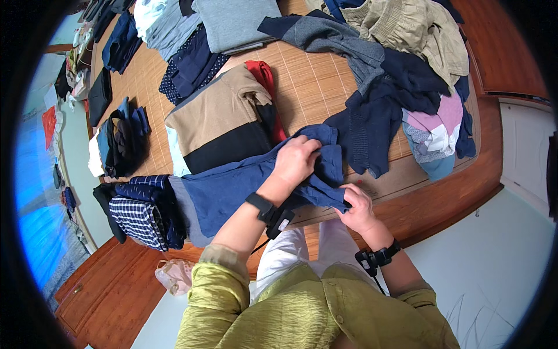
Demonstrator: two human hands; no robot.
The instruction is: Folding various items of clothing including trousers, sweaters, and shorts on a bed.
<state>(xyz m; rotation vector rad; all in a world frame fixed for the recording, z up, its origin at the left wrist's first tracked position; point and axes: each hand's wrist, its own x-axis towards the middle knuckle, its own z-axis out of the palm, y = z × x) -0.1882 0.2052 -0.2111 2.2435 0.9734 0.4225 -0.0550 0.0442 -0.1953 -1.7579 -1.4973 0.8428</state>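
Observation:
A blue cloth garment (235, 187) lies spread along the near edge of the bed, its right end bunched between my hands. My left hand (298, 159) grips the fabric from above, with the fingers curled in. Lower and to the right, my right hand (357, 205) pinches a corner of the same garment between thumb and fingers. Under its left end shows a grey cloth (185, 205). Beyond it lies a folded tan and black knitted garment (213, 113), with a red garment (260, 74) partly beneath. A dark navy knit (370, 131) lies just right of the blue garment.
Folded checked clothes (135, 218) are stacked at the near left. Small dark rolled clothes (122, 139) stand behind them. A tan garment (405, 26) heaps at the far right, above pink and white cloth (440, 122). The bed's wooden edge (436, 200) curves in front of me.

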